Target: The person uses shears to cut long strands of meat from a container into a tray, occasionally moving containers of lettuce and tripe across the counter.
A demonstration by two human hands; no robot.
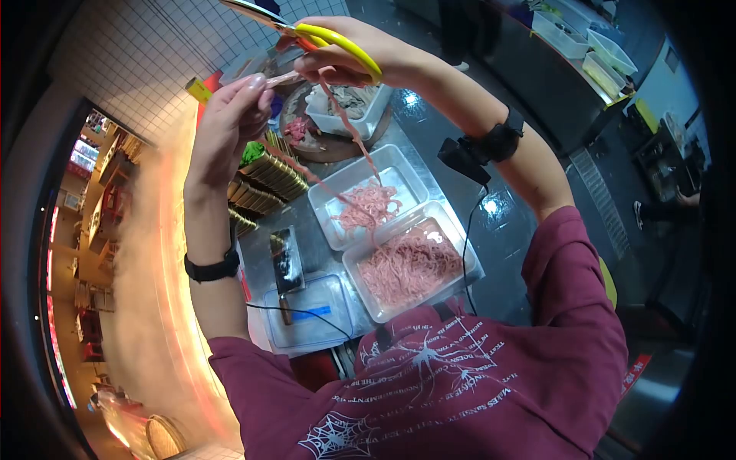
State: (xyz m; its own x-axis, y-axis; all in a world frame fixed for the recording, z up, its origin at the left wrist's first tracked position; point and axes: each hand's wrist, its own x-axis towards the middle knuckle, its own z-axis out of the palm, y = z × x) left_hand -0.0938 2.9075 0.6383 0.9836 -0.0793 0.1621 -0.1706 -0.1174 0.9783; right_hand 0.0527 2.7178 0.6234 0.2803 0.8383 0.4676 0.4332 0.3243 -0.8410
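Note:
Up high in front of me, my left hand (234,111) is closed, pinching a long pink strand (282,79) that looks like intestine. The strand stretches across to my right hand (349,61), which grips scissors (337,42) with yellow and orange handles. The blades point to the upper left; their tips leave the view. One length hangs below my right hand into the far clear tub (318,201), which holds a small pile of pink strands (368,207). Another length trails from my left hand toward the near tub (373,308), heaped with more pink strands (410,268).
A cleaver (286,261) lies left of the tubs, touching a clear lidded box (337,326) with blue tape. Gold-edged trays (264,180) are stacked behind it. A white tub (368,119) of grey food stands on a round board (330,153). A cable (465,261) hangs from my right forearm.

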